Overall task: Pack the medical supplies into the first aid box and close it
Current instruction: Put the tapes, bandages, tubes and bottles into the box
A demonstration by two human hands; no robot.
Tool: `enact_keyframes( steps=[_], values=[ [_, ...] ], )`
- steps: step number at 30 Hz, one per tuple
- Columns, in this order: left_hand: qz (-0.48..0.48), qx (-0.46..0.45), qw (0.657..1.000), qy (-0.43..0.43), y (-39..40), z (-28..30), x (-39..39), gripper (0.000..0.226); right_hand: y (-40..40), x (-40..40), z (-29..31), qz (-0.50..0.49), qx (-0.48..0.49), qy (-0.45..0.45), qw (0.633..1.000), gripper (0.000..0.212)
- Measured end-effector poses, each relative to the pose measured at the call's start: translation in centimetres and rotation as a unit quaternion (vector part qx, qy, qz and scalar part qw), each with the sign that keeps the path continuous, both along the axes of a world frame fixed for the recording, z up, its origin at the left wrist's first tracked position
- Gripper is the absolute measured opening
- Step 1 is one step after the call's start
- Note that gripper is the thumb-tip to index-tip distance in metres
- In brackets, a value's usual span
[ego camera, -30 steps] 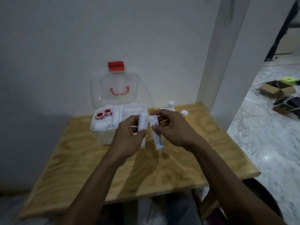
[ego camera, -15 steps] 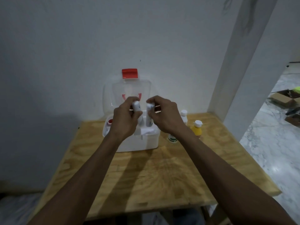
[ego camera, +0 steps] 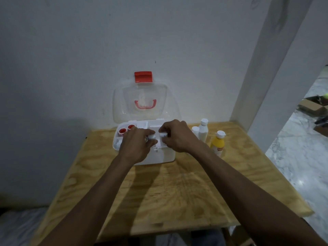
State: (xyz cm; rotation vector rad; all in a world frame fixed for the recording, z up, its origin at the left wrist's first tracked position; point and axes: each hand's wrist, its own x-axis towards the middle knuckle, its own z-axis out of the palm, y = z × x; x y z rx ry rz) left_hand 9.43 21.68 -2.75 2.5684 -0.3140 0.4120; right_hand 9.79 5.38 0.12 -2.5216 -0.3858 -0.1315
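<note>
The white first aid box (ego camera: 165,157) stands open on the wooden table (ego camera: 177,192), its clear lid (ego camera: 142,96) with a red latch (ego camera: 143,77) leaning on the wall. Two red-cored tape rolls (ego camera: 125,130) lie in its back-left compartment. My left hand (ego camera: 136,144) grips a white tube (ego camera: 151,137) over the box's middle. My right hand (ego camera: 177,135) grips a second white tube (ego camera: 163,134) beside it. Both tubes point down into the box, with only their tops showing.
To the right of the box stand a tall white bottle (ego camera: 203,130), a shorter white bottle (ego camera: 195,131) and a yellow bottle (ego camera: 218,143). A wall corner rises at the right. Cardboard boxes (ego camera: 314,109) lie on the marble floor beyond.
Both hands have carried the two white tubes from above the table front over to the box and lowered them into it.
</note>
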Motion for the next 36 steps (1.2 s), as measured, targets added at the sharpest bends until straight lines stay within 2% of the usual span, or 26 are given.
enact_keyframes(
  steps=[6, 9, 13, 20, 36],
  values=[
    [-0.029, 0.030, 0.999, 0.027, 0.7, 0.4, 0.1, 0.032, 0.2, -0.1, 0.7, 0.026, -0.039, 0.037, 0.998, 0.039],
    [-0.059, 0.010, 0.998, 0.019, 1.2, 0.6, 0.1, 0.027, 0.2, -0.2, 1.0, 0.024, -0.037, 0.067, 0.997, 0.044],
    [-0.069, -0.011, 0.998, 0.010, 1.5, 0.3, 0.0, 0.037, 0.4, -0.5, 1.2, 0.030, -0.020, 0.085, 0.996, 0.046],
    [-0.066, -0.002, 0.998, -0.001, 1.0, 0.5, -0.3, 0.039, 0.4, -0.3, 1.0, 0.022, -0.013, 0.084, 0.996, 0.044],
    [-0.058, 0.017, 0.998, 0.035, 0.5, 1.4, 0.5, 0.044, 0.4, 0.3, 0.8, 0.007, -0.019, 0.078, 0.997, 0.042]
  ],
)
